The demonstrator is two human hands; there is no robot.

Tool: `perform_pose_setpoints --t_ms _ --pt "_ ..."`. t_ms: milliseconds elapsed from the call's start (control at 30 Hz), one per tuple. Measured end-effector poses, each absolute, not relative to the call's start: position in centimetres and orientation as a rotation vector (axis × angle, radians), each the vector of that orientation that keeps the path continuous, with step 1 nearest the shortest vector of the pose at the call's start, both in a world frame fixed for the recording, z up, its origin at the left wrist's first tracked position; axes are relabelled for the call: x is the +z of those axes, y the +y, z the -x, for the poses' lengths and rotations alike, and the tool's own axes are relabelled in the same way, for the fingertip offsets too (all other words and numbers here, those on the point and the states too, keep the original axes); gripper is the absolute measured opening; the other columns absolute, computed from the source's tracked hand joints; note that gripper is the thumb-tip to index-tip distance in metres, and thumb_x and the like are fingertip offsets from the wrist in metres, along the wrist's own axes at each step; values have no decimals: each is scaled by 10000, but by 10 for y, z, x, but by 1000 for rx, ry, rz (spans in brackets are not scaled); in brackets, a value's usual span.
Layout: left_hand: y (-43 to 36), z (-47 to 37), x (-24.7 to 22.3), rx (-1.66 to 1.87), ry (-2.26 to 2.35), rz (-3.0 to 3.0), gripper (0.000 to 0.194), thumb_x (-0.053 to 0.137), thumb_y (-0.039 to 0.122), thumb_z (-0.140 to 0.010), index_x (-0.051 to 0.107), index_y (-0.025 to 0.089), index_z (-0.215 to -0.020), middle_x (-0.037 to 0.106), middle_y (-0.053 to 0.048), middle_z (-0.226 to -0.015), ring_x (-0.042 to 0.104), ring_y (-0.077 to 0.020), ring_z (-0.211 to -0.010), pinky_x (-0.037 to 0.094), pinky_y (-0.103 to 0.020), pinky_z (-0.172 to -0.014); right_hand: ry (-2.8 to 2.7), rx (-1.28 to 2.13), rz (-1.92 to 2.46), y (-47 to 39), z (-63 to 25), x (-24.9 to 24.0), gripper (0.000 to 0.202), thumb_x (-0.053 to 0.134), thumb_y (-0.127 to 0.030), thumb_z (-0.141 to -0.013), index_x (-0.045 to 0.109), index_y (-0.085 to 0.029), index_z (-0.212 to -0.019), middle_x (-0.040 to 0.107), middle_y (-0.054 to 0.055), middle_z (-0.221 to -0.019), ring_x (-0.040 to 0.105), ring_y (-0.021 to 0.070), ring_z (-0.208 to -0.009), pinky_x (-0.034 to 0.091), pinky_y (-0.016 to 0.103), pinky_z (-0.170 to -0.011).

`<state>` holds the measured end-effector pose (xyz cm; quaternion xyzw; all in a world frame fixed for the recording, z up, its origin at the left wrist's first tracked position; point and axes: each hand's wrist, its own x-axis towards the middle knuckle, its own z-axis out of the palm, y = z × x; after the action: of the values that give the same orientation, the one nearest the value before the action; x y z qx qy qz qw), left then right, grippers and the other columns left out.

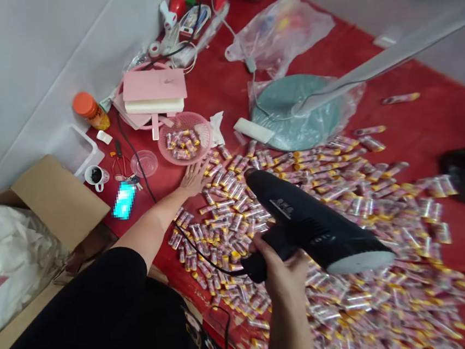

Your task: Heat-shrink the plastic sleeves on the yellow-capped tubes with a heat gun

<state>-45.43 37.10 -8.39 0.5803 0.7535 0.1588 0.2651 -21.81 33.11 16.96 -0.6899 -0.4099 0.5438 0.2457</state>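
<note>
My right hand [280, 260] is wrapped round the handle of a black hair dryer [302, 211], held above the table with its nozzle toward the upper left. Below it, a wide layer of small wrapped tubes [237, 223] with yellow ends covers the red table [211, 83]. My left hand [195, 177] lies with fingers spread at the upper left edge of the tubes, just under a pink basket [208, 138] holding several of the same tubes. The dryer's black cord runs from the handle up to the left, passing my left wrist.
Behind the basket are pink notebooks [154, 85] and an orange-lidded jar [90, 110]. A lamp's round base [305, 118] and slanting pole stand upper right. A cup [96, 176], pliers [121, 162] and a blurred-out phone [123, 200] lie left. A cardboard box [60, 202] stands beside the table.
</note>
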Motion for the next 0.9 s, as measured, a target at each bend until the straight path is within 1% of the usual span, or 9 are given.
perform_pose_setpoints --t_ms 100,167,300,433,533,633,700,800,900 --pt "403 458 -87 439 2010 -1602 744 340 548 -1046 192 148 -1655 166 -174 -1729 202 -298 -1600 207 -486 -1287 -1110 1495 1831 342 223 170 545 880 -396 -573 651 -180 -1018 613 -18 -801 554 132 -643 500 268 -593" --pt "418 456 -87 442 2001 -1622 723 345 537 -1046 237 148 -1646 151 -171 -1732 225 -309 -1593 233 -486 -1278 -1104 1518 1801 348 225 170 540 876 -381 -582 657 -178 -1032 611 -21 -810 553 126 -633 495 267 -604" --pt "424 444 -86 447 2001 -1711 658 367 509 -1040 374 165 -1601 172 -132 -1735 74 -311 -1621 115 -530 -1303 -1081 1515 1828 357 219 166 546 874 -383 -599 654 -182 -1057 610 -16 -818 558 135 -643 490 278 -617" --pt "436 442 -89 483 2029 -1679 643 315 464 -1050 363 141 -1604 207 -131 -1728 113 -288 -1618 114 -502 -1313 -1051 1507 1874 365 211 158 518 873 -391 -595 635 -185 -1007 609 -1 -834 546 143 -665 481 285 -615" --pt "465 445 -94 535 2011 -1717 626 344 428 -1041 367 157 -1604 207 -86 -1733 92 -269 -1622 103 -463 -1326 -1043 1482 1888 371 210 154 514 879 -394 -575 625 -185 -970 599 -3 -822 536 142 -660 479 290 -615" --pt "484 444 -97 493 1958 -1762 597 391 389 -1027 417 172 -1582 246 -81 -1723 83 -298 -1621 75 -528 -1321 -1030 1471 1899 375 210 153 514 877 -392 -575 625 -186 -972 598 -4 -812 543 146 -656 492 301 -628" --pt "480 442 -95 445 1919 -1795 571 385 380 -1033 455 174 -1560 287 -100 -1707 94 -309 -1619 64 -570 -1310 -1016 1472 1911 377 211 153 538 874 -390 -573 634 -186 -1008 600 -7 -816 549 145 -654 500 303 -632" --pt "453 444 -89 404 1845 -1841 544 384 412 -1043 488 212 -1538 333 -94 -1689 113 -293 -1618 62 -571 -1306 -1035 1478 1923 378 213 152 535 873 -376 -558 641 -178 -997 603 -4 -815 551 144 -652 495 293 -619" --pt "428 458 -86 395 1733 -1846 561 355 443 -1055 422 240 -1574 301 -68 -1704 140 -252 -1616 72 -530 -1313 -1040 1509 1930 379 216 149 532 871 -379 -545 624 -177 -971 607 -4 -783 552 148 -636 477 288 -589"
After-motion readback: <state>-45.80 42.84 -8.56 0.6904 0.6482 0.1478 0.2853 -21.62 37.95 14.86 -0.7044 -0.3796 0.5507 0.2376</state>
